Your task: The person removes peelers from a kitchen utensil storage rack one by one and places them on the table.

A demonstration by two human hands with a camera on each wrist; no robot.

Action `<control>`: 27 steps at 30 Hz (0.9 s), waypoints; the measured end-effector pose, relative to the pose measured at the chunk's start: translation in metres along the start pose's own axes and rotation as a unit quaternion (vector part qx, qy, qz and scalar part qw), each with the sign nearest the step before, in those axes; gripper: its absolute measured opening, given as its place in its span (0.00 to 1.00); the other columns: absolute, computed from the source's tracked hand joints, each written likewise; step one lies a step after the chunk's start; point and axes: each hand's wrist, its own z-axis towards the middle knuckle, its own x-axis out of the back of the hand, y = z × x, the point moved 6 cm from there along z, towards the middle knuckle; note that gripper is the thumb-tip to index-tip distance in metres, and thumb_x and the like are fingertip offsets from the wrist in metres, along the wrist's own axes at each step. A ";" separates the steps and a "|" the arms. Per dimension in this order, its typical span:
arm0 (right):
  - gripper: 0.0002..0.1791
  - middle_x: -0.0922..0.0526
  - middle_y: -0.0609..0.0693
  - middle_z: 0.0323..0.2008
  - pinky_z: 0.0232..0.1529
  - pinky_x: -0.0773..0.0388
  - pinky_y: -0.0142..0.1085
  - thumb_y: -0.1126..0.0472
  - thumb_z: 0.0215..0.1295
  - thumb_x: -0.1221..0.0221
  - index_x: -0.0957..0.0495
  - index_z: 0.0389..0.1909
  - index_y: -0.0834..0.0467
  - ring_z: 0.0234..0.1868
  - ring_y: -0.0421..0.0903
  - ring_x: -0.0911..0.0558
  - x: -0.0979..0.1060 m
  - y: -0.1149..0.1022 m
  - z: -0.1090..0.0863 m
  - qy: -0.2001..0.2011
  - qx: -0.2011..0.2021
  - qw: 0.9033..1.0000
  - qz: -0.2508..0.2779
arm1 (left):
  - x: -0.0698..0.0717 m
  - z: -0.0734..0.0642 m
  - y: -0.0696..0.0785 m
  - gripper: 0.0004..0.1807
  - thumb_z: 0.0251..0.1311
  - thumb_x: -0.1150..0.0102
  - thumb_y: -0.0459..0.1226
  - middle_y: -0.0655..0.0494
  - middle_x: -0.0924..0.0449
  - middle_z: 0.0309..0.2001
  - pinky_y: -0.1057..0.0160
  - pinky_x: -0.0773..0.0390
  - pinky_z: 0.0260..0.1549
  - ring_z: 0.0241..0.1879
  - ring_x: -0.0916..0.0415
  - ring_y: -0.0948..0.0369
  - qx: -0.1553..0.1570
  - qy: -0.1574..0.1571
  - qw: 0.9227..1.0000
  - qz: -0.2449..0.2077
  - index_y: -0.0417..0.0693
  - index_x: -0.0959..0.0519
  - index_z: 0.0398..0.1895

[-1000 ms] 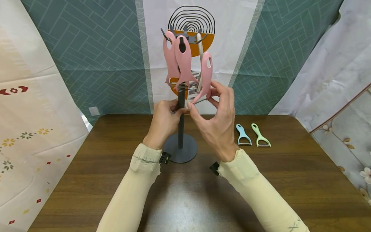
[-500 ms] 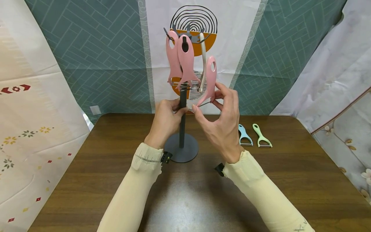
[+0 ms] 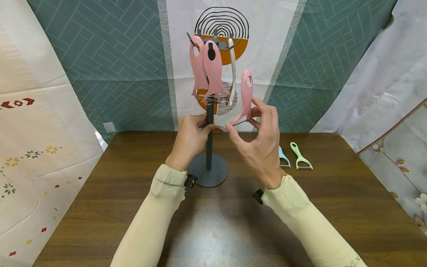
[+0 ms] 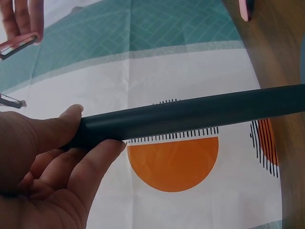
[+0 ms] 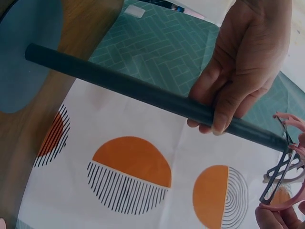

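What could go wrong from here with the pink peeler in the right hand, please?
The right hand pinches the held pink peeler close beside its blade, so a slip might nick the fingers.
That peeler might bump the white utensil hanging nearby.
The stand, gripped by the left hand, could tilt if that hand pulls sideways.

I see a bare left hand (image 3: 190, 137) and right hand (image 3: 258, 142), and long pale-yellow knit sleeves (image 3: 141, 226) with ribbed cuffs (image 3: 170, 191). A broken dark line (image 3: 168, 184) crosses the left cuff. Black strap ends (image 3: 190, 181) poke from both, the left flecked yellow-green; dark scrawls (image 3: 354, 261) mark the right sleeve (image 3: 317, 226).
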 end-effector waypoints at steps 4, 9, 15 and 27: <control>0.40 0.26 0.60 0.49 0.53 0.15 0.43 0.55 0.56 0.26 0.30 0.69 0.54 0.48 0.47 0.23 0.002 0.004 -0.002 0.000 -0.010 1.000 -0.001 | 0.001 0.000 0.000 0.14 0.67 0.35 0.36 0.45 0.10 0.45 0.54 0.15 0.46 0.46 0.12 0.57 0.006 -0.001 1.000 0.001 0.41 0.14 0.54; 0.39 0.27 0.60 0.49 0.53 0.15 0.41 0.55 0.56 0.26 0.30 0.69 0.57 0.48 0.47 0.24 0.003 0.007 -0.004 -0.002 -0.015 1.000 -0.008 | 0.000 0.000 0.000 0.15 0.67 0.34 0.36 0.46 0.10 0.46 0.54 0.15 0.46 0.47 0.12 0.57 0.010 0.000 1.000 -0.001 0.40 0.15 0.55; 0.40 0.27 0.60 0.49 0.53 0.15 0.40 0.53 0.57 0.27 0.31 0.69 0.58 0.48 0.46 0.24 0.003 0.012 -0.008 -0.011 -0.021 1.000 -0.019 | -0.001 0.001 -0.001 0.14 0.67 0.35 0.36 0.46 0.10 0.45 0.55 0.15 0.46 0.46 0.12 0.58 0.007 0.000 1.000 -0.003 0.40 0.15 0.53; 0.40 0.27 0.61 0.49 0.49 0.14 0.43 0.54 0.57 0.26 0.31 0.69 0.57 0.47 0.47 0.23 0.008 0.025 -0.016 -0.015 -0.031 0.999 -0.033 | -0.001 0.000 0.000 0.15 0.67 0.34 0.36 0.45 0.11 0.46 0.54 0.15 0.46 0.46 0.12 0.57 0.009 0.000 1.000 -0.001 0.39 0.15 0.54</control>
